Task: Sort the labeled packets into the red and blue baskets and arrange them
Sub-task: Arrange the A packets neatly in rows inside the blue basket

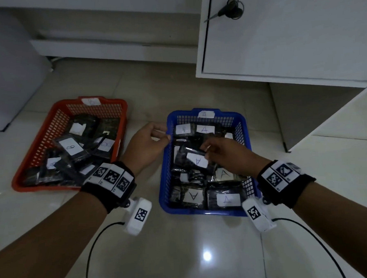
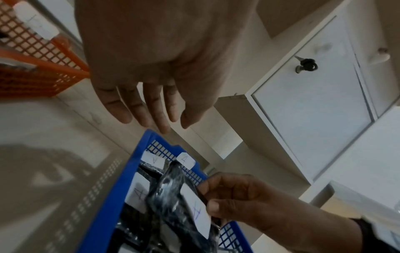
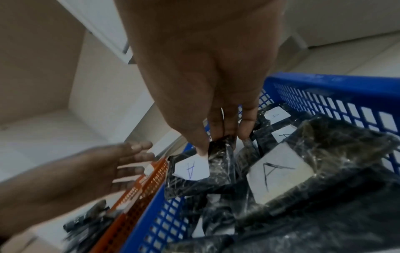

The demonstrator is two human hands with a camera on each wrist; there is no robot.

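My right hand (image 1: pixel 226 155) pinches an A-labelled packet (image 1: pixel 195 159) by its edge over the blue basket (image 1: pixel 244 123); my left hand (image 1: pixel 148 140) hovers open at the rim. I should lay it flat, label up, in a gap between neighbours, leaving the red basket (image 1: pixel 121 112) alone.

Two baskets are sitting side by side on the floor (image 1: pixel 184 255), the B-tagged basket (image 1: pixel 27 179) lying left. The A-tagged basket (image 1: pixel 205 211) is lying right, packets (image 1: pixel 226 199) resting inside both.
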